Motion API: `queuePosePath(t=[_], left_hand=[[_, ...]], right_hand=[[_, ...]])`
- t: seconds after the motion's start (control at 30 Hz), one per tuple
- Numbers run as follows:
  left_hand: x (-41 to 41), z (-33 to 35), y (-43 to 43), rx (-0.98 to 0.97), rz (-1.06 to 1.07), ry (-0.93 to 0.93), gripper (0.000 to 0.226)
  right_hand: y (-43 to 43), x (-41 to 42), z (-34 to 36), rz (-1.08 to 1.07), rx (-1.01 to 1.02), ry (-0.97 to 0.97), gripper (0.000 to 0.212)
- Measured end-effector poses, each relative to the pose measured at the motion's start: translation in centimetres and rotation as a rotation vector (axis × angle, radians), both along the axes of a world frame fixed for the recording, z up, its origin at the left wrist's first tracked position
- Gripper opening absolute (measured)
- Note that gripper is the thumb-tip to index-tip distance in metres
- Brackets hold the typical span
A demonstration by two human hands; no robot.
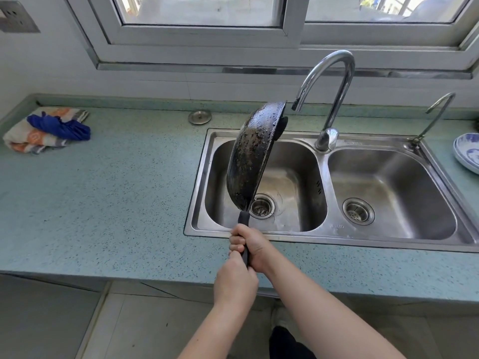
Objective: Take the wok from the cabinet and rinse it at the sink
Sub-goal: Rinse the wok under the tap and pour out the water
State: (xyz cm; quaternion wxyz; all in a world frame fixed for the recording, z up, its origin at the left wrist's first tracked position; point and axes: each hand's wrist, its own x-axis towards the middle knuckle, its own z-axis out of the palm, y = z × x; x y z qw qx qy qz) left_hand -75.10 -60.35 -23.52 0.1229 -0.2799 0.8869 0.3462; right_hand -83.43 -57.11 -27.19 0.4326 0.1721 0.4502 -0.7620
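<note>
A black wok (251,154) stands tilted on edge, almost vertical, over the left basin (295,177) of a steel double sink. Its dark, speckled, wet-looking underside faces left and its inside is turned away to the right. Both hands grip its black handle (243,219). My right hand (255,248) holds it higher up, and my left hand (234,281) holds the end just below. The curved chrome faucet (334,81) has its spout right beside the wok's top rim. No water stream is visible.
The right basin (388,187) lies beside the left one, with a thin second tap (438,110) behind it. Blue-and-white plates (467,154) sit at the far right. A metal sink plug (199,117) and crumpled cloths (46,129) lie on the teal counter (108,190).
</note>
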Motion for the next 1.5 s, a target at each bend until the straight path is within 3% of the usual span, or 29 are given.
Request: queuePosePath(t=[1.13, 1.37, 1.5], left_hand=[[0.15, 0.25, -0.44, 0.024, 0.015, -0.026, 0.023], [0.19, 0.34, -0.25, -0.009, 0.002, -0.035, 0.024], [0.21, 0.27, -0.28, -0.072, -0.022, -0.045, 0.025]], right_hand=[[-0.45, 0.24, -0.12, 0.008, 0.024, 0.008, 0.035], [-0.28, 0.15, -0.01, 0.018, 0.015, 0.017, 0.038], [-0.43, 0.07, -0.28, -0.001, 0.002, 0.01, 0.05]])
